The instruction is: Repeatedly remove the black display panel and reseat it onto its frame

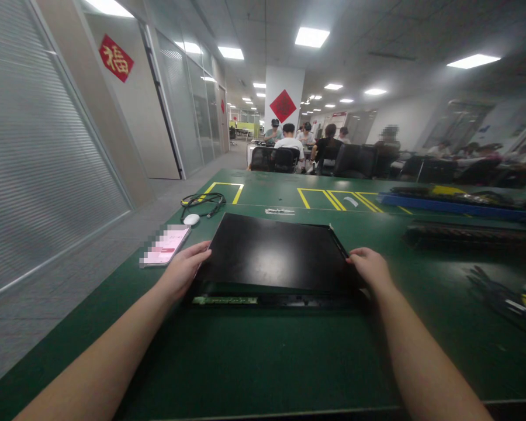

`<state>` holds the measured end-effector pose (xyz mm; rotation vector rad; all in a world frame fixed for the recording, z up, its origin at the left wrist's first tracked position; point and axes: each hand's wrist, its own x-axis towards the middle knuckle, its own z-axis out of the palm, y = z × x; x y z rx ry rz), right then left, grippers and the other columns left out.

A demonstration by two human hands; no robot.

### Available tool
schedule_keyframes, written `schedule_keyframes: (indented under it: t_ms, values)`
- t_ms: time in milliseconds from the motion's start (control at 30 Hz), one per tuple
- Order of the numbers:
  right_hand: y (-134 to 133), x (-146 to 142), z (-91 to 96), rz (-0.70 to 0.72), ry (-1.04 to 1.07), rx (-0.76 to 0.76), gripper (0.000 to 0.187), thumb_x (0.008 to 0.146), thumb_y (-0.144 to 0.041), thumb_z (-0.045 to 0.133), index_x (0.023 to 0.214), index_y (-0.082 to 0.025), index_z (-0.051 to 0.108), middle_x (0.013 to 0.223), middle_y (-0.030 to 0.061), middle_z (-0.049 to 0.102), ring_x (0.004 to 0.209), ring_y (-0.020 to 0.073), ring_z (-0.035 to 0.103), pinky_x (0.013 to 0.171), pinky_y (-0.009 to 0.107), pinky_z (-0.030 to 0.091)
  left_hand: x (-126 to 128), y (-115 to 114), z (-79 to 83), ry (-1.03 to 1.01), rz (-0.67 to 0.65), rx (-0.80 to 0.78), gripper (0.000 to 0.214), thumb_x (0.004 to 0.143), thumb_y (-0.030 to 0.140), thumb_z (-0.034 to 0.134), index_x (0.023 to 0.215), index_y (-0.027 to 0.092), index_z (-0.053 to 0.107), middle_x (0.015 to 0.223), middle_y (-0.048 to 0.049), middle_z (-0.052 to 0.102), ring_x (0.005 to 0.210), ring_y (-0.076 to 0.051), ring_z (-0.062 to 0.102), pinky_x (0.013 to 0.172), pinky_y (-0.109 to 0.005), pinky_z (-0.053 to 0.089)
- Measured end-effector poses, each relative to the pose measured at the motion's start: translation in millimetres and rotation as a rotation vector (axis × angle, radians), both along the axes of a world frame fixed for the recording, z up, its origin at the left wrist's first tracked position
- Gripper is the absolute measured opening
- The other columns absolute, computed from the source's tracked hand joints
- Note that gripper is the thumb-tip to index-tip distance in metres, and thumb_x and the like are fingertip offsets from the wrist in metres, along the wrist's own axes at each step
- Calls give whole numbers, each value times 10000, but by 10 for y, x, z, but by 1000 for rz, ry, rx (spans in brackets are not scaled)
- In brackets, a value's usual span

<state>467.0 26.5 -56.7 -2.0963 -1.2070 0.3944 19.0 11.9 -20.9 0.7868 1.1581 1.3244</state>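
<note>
A thin black display panel (pixel 272 248) spans the space between my two hands, its near edge raised a little. My left hand (pixel 184 269) grips its left edge, thumb on top and the fingers pressed along the side. At the right edge, my right hand (pixel 370 268) pinches the panel near a narrow dark rim. Beneath the near edge shows a dark frame (pixel 311 301) lying on the green table (pixel 263 362). Along that frame's left part runs a strip of green circuit board (pixel 225 300). The panel hides the rest of the frame.
Left of the panel lie a pink-screened phone (pixel 169 245), a small white rounded object (pixel 191 220) and a coiled black cable (pixel 204 204). Yellow tape (pixel 313 190) marks the far table. A blue tray (pixel 421 203) and blurred dark tools (pixel 504 295) are at right. People sit beyond.
</note>
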Motion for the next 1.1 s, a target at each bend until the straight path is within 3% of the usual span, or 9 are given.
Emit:
schedule_keyframes:
  t_ms: [167,333,600,767,900,1000,1100]
  values:
    - [13,22,-20,0,21,8,233,731,-248,596,913,-213,739,834,57,770,795,228,678,651,303,467,-70,55,-122,128,38,19,335,571,56,836,878,176,777,1179,-132,753,1117,-318,697,914,-369,572]
    - [19,32,-24,-8,36,7,231,736,-239,585,914,-223,732,824,44,773,885,235,685,710,313,471,-107,87,-198,383,89,41,371,496,111,890,844,176,778,1469,-175,566,1397,-395,463,1142,-424,356]
    - [23,50,-63,9,65,29,233,735,-260,581,912,-216,726,818,47,774,880,248,691,726,334,481,-105,92,-240,539,23,29,396,484,193,909,856,194,771,1520,-174,507,1457,-416,357,1196,-439,210]
    - [6,26,-37,17,11,40,201,729,-251,592,872,-215,729,818,55,774,872,244,687,750,331,475,-120,60,-216,622,-73,161,550,539,299,904,1066,233,759,1400,-144,614,1390,-386,458,1168,-451,287]
    - [-4,14,-19,6,24,30,213,730,-246,589,881,-211,735,822,56,776,847,237,684,742,324,472,-211,36,-182,939,-183,323,552,564,421,884,1071,230,774,1402,-164,603,1351,-415,491,1167,-479,298]
    - [-2,16,-21,0,40,24,231,726,-251,580,887,-207,739,813,52,774,832,237,684,726,321,471,-297,33,-157,1201,-309,403,664,609,518,824,1190,213,727,1469,-176,551,1367,-424,470,1155,-535,315]
    - [-2,18,-22,1,31,42,229,714,-247,579,866,-202,744,795,55,771,823,235,682,711,315,468,-357,24,-125,1403,-446,412,738,693,555,743,1319,175,651,1523,-185,493,1375,-398,475,1141,-519,361]
